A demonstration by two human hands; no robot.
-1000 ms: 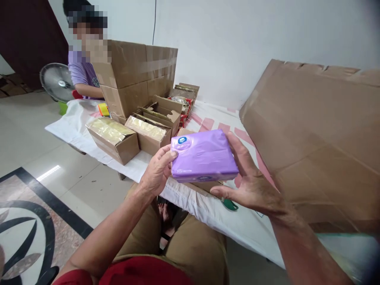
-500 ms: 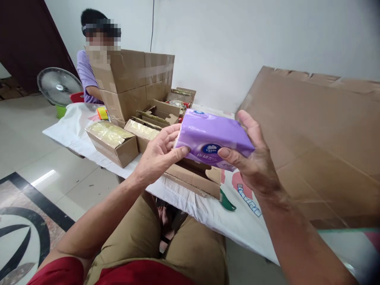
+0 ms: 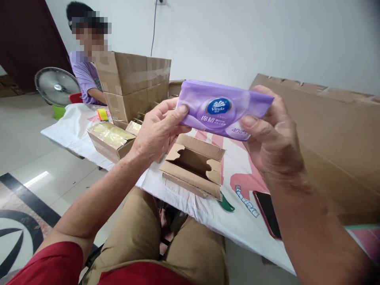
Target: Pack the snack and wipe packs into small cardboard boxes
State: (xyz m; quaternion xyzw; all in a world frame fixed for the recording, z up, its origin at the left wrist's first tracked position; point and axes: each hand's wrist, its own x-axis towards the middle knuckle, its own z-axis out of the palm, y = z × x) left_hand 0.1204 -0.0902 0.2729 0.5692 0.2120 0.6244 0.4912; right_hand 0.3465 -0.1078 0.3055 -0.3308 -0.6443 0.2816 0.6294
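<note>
A purple Vinda tissue pack is held up between both hands, its printed long side facing me. My left hand grips the left end, thumb in front and fingers behind. At the right end my right hand is closed on the pack, the thumb pressed near its lower corner. Below it on the table stands an open cardboard box, its flaps spread and its dark inside showing. A green-handled tool lies partly beside the box's right corner.
Stacked cartons stand at the back left, before a person in a purple shirt. Nearer is a taped box, with a yellow tape roll behind. A phone lies right. A large cardboard sheet leans beyond. A fan stands left.
Both hands have raised the tissue pack and tilted it, so its long side now faces me. The open box below and the phone have come into fuller view.
</note>
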